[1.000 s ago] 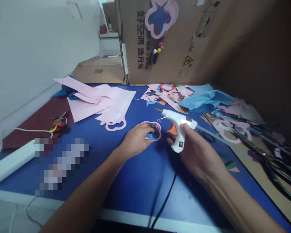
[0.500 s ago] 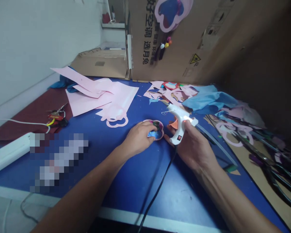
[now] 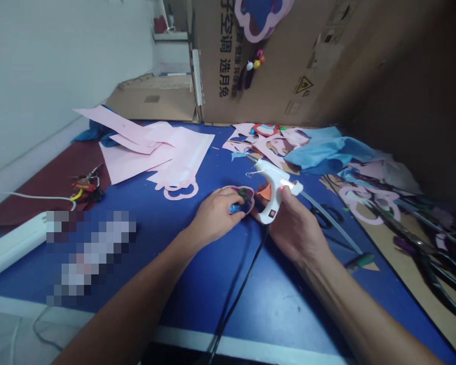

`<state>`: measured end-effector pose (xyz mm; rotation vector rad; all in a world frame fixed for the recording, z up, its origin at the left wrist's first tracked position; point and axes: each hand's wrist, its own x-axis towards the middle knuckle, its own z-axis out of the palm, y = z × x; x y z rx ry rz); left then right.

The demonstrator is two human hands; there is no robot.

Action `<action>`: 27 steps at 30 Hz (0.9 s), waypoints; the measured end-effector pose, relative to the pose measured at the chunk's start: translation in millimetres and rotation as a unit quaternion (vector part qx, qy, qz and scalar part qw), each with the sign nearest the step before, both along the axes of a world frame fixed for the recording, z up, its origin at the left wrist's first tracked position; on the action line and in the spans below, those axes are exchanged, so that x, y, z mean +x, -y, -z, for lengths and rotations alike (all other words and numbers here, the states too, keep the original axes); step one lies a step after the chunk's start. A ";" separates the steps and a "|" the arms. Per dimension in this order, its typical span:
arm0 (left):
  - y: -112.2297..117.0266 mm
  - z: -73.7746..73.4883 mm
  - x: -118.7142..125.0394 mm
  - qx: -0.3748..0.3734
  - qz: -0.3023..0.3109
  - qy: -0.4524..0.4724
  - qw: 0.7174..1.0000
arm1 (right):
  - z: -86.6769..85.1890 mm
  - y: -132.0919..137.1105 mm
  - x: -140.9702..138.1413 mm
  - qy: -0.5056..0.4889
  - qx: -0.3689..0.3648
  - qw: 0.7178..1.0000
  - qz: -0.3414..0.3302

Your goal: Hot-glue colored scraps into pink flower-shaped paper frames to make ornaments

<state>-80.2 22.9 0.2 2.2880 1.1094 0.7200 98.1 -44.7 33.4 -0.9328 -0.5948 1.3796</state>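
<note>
The left hand is arching, fingers pinching a pink paper cut-out; at its three o'clock, the right hand is tightly gripping a white hot glue gun.

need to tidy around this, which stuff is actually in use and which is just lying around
In use: the glue gun in the right hand, its black cord, the clear glue stick at its back, and the pink flower-shaped cutout under the left hand.

Lying about: pink paper sheets, blue cloth, black-handled scissors, white power strip.
</note>
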 end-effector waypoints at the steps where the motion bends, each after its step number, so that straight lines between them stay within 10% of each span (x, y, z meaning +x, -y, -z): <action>1: 0.2 -0.8 0.2 -0.003 -0.001 0.000 1.000 | 1.0 0.0 -0.5 0.000 0.001 1.000 -0.002; 27: 10.2 0.0 4.9 0.071 -0.001 -0.057 0.996 | 7.9 4.6 10.6 0.004 -0.007 0.998 0.059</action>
